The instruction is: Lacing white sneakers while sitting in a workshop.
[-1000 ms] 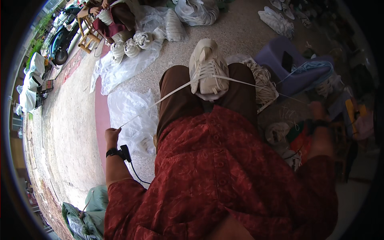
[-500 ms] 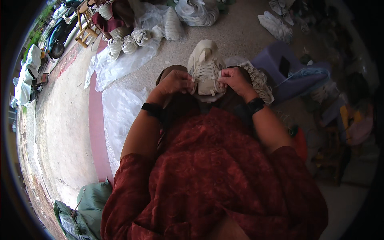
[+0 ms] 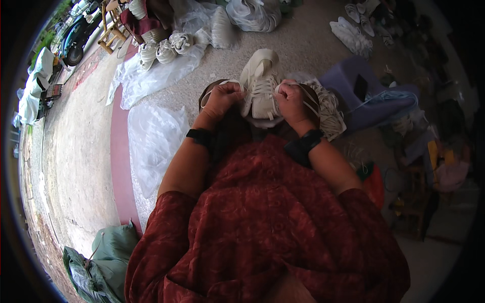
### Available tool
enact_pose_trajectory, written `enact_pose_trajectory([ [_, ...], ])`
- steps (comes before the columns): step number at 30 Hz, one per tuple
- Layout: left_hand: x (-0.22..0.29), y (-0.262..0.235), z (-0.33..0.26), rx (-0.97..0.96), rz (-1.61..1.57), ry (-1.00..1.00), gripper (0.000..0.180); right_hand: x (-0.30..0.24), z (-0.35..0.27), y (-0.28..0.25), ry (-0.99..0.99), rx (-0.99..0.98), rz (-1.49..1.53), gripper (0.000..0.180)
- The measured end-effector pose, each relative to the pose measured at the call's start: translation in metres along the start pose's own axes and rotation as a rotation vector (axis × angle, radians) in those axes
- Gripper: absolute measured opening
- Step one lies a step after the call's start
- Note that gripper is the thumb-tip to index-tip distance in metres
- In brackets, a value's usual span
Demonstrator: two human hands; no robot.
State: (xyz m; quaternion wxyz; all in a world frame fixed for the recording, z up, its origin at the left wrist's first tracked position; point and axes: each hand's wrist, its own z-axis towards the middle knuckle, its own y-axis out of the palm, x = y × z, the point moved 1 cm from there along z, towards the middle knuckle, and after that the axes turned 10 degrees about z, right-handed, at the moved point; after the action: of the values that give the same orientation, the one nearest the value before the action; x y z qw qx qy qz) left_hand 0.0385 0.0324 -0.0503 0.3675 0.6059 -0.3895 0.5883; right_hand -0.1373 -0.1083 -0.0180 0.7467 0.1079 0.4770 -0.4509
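A cream sneaker (image 3: 261, 107) rests between my knees, its tongue end toward me and pale laces crossing its front. At its left side my left hand (image 3: 225, 99) is closed with fingertips pinching a shoelace (image 3: 232, 81), which loops out over the knee. On the other side my right hand (image 3: 291, 102) is closed around another length of shoelace, and that loose end hangs in a curve beside the hand. Both hands are close to the sneaker's eyelet edges. The fingertips are partly hidden behind the knuckles.
A bundle of cream laces (image 3: 331, 113) lies by my right knee, beside a purple plastic stool (image 3: 348, 76) with a dark phone-like object on it. Several sneakers (image 3: 165, 51) stand on plastic sheeting (image 3: 151, 81) ahead left. More white shoes (image 3: 351, 38) lie far right.
Both hands have risen slightly along the sneaker, and the lace ends now show as loops pulled out to either side. The right wrist has turned and moved inward.
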Motion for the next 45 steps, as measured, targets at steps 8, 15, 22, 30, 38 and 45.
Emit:
enact_pose_trajectory([
  [8,0.011,-0.002,-0.003,0.024,-0.033,0.011,0.006,-0.005,0.011,0.017,-0.077,-0.048,-0.361,0.013],
  [15,0.038,0.035,-0.020,-0.047,0.029,-0.030,0.007,0.003,-0.012,0.001,-0.033,0.056,-0.278,0.011],
  [22,0.029,0.065,-0.015,0.133,0.794,0.397,0.006,-0.046,-0.026,0.002,-0.039,-0.247,-0.534,0.017],
  [30,0.029,0.084,0.014,0.046,1.294,0.385,0.014,0.011,-0.024,0.002,-0.180,-0.167,-0.337,0.014],
  [38,0.023,0.100,0.010,0.028,1.363,0.469,0.014,0.000,-0.023,0.000,-0.058,-0.089,-0.244,0.015],
  [45,0.055,0.108,-0.005,-0.059,1.496,0.421,0.013,0.005,-0.026,-0.003,-0.048,-0.031,-0.224,0.018],
])
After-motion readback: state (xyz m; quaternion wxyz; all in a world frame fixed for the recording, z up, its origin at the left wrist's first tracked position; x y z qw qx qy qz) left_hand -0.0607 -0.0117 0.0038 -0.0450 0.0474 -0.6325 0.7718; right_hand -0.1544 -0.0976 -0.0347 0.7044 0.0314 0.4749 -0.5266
